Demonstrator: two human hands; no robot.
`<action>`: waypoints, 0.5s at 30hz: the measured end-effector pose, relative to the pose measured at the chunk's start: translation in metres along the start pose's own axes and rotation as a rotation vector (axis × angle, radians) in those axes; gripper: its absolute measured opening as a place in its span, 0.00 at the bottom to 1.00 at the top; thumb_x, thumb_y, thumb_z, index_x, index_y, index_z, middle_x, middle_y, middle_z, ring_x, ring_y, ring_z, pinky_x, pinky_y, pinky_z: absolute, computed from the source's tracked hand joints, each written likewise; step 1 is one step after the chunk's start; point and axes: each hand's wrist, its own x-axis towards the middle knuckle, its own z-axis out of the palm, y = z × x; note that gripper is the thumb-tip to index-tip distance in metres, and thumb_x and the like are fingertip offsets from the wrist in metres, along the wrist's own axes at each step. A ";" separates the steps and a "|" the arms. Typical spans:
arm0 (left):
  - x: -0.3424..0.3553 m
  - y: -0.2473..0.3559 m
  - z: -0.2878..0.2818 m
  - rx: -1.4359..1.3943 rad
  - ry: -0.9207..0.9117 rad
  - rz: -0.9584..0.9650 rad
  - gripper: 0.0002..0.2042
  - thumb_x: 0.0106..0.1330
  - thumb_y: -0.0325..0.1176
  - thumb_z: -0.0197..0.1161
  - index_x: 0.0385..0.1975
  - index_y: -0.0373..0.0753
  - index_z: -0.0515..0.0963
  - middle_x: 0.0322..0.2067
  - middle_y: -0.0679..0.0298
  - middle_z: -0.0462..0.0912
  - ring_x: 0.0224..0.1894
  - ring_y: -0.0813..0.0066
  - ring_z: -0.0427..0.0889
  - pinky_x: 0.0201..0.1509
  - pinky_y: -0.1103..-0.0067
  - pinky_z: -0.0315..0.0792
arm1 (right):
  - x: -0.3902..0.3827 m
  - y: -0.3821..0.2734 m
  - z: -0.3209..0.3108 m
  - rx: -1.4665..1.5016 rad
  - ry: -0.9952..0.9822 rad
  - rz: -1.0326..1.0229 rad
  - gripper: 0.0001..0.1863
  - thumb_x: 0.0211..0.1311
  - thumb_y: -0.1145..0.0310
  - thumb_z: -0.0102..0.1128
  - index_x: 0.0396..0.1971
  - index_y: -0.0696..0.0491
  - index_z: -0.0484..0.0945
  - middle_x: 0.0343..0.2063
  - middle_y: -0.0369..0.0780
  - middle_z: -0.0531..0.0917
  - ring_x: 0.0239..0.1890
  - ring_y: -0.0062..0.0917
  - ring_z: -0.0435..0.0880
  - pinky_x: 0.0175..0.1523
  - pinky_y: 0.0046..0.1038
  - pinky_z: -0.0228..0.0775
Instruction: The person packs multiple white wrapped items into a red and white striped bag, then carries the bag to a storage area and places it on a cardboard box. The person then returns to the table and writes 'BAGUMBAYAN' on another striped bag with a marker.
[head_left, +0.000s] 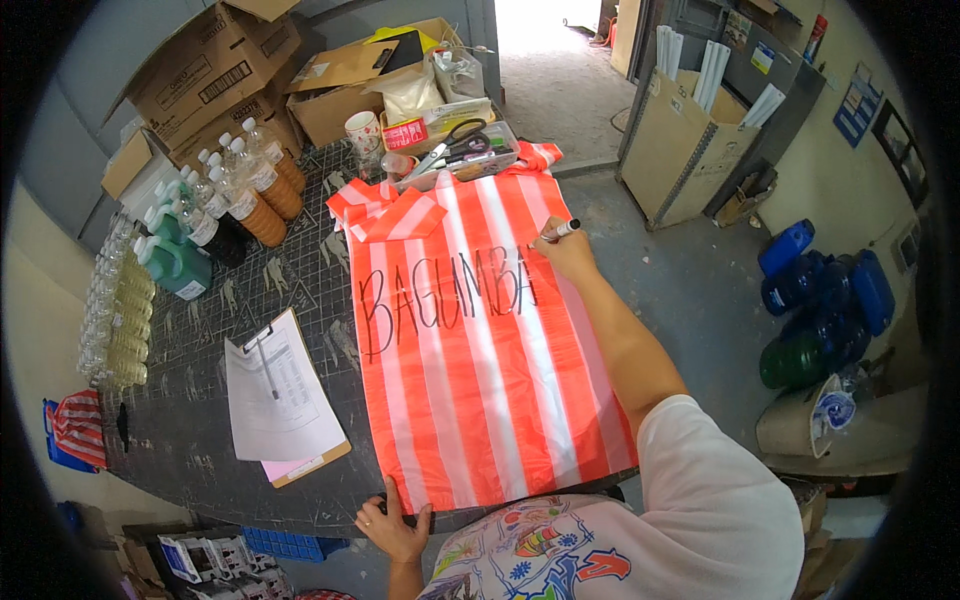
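**Marker at the bag's upper edge, other hand pinning its lower one**

A red-and-white striped plastic bag [480, 350] lies flat on the dark worktop [200, 420], with large hand-drawn black lettering across its upper half. The right hand [565, 252] sits at about 2 o'clock from the bag's middle, just past the last letter, its grip clenched around a black marker [562, 230] whose tip points toward 3 o'clock. The left hand [392, 525] is at about 7 o'clock from the bag's middle, at the worktop's near edge, fingers spread and pressing on the bag's lower left corner; its grip is released, grasping nothing.

At 9 o'clock from the bag lies a clipboard [285, 400] with a printed sheet and a pen on it. At 11 o'clock stand bottles [250, 190] of orange, dark and green liquid. At 12 o'clock, touching the bag's handles, a tray holds scissors [455, 140]. Cardboard boxes [215, 65] stand behind the bottles.
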 end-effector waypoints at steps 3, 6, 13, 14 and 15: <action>0.000 0.001 -0.001 0.002 0.006 0.009 0.45 0.55 0.66 0.68 0.71 0.48 0.71 0.38 0.56 0.67 0.40 0.57 0.65 0.48 0.62 0.58 | -0.010 0.003 -0.013 0.034 -0.034 0.056 0.12 0.55 0.71 0.68 0.22 0.56 0.71 0.21 0.38 0.80 0.25 0.21 0.80 0.32 0.29 0.71; 0.000 0.002 -0.001 0.009 0.000 -0.003 0.44 0.55 0.65 0.68 0.71 0.47 0.71 0.39 0.55 0.68 0.42 0.56 0.66 0.49 0.62 0.58 | -0.012 0.006 -0.026 0.140 -0.055 0.167 0.11 0.51 0.71 0.69 0.23 0.57 0.74 0.21 0.39 0.80 0.26 0.24 0.80 0.35 0.31 0.72; -0.001 -0.001 0.001 0.011 -0.006 -0.001 0.44 0.54 0.66 0.68 0.71 0.48 0.71 0.39 0.55 0.68 0.42 0.55 0.67 0.49 0.61 0.58 | 0.008 0.012 -0.016 0.035 0.078 0.105 0.10 0.53 0.69 0.69 0.25 0.56 0.76 0.22 0.41 0.83 0.28 0.28 0.84 0.34 0.33 0.74; -0.001 -0.001 0.001 0.007 -0.002 0.000 0.44 0.54 0.66 0.68 0.71 0.48 0.71 0.39 0.55 0.68 0.42 0.55 0.67 0.49 0.61 0.58 | 0.009 0.012 -0.014 -0.003 0.053 0.135 0.10 0.53 0.69 0.69 0.25 0.56 0.76 0.22 0.41 0.83 0.28 0.29 0.84 0.34 0.34 0.74; -0.001 -0.002 0.001 0.004 -0.008 -0.005 0.44 0.54 0.66 0.68 0.70 0.48 0.71 0.39 0.55 0.68 0.42 0.55 0.67 0.49 0.61 0.58 | 0.008 0.011 -0.013 0.000 0.072 0.096 0.10 0.53 0.69 0.69 0.25 0.57 0.76 0.22 0.41 0.83 0.28 0.29 0.85 0.34 0.33 0.74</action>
